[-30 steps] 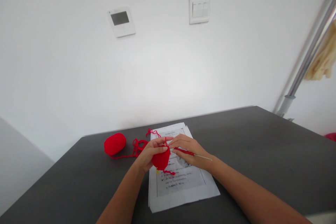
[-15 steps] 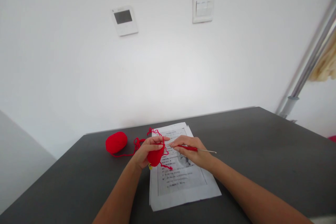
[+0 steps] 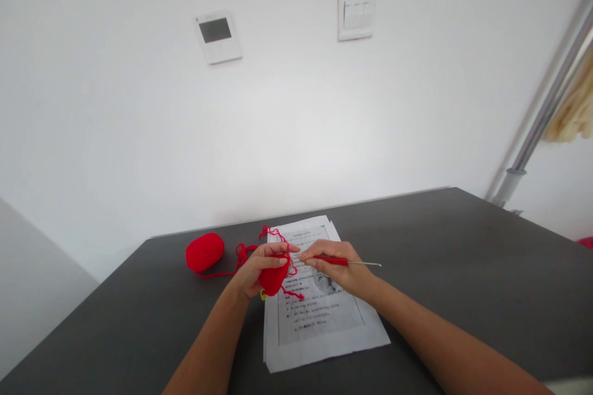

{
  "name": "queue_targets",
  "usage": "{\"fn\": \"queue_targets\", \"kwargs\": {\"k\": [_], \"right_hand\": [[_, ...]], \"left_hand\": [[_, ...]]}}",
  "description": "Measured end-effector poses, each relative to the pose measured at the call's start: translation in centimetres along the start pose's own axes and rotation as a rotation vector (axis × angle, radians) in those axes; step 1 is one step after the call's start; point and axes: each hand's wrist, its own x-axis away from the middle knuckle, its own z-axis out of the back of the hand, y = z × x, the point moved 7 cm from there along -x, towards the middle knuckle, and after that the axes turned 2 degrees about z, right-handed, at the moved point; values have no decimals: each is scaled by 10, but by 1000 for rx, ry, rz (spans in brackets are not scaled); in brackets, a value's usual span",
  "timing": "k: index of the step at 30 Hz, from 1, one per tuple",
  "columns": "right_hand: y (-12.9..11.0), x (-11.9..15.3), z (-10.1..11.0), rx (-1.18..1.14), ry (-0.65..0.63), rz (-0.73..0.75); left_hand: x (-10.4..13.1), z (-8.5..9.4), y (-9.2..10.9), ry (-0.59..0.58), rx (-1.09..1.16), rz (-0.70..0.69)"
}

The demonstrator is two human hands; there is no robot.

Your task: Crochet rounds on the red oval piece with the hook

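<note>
Between the thumb and fingers of my left hand [image 3: 259, 268] is a red crochet piece [image 3: 272, 278], with a small yellow stitch marker [image 3: 263, 294] at its lower edge. My right hand [image 3: 340, 265] grips a crochet hook [image 3: 333, 260] by its red handle, and a thin metal end sticks out to the right. The hook's other tip lies close to the piece's right edge; whether it is inside a stitch is too small to tell. Red yarn [image 3: 241, 253] runs behind my left hand to a yarn ball [image 3: 205, 252] on the left.
Printed sheets [image 3: 319, 345] lie under both hands on the dark table [image 3: 440, 247]. A white wall stands behind the table, with a screen panel [image 3: 217, 37] and a switch plate [image 3: 356, 15]. A metal pole [image 3: 542, 111] is at the right.
The red piece has tilted slightly in my left hand, its yellow marker shifting a little left. My right hand and the hook stay nearly in place.
</note>
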Motion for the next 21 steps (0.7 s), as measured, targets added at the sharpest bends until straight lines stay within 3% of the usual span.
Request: {"fn": "queue_targets", "kwargs": {"k": [10,17,21], "right_hand": [[2,-2,0,-97,-67,-84],[18,1,0,-386,31,-251],[21,3,1,-285,98,-193]], "left_hand": [[2,5,1,52,3,5],[4,-1,4,93,-29,-20],[2,-7,2,96,-29,-19]]}}
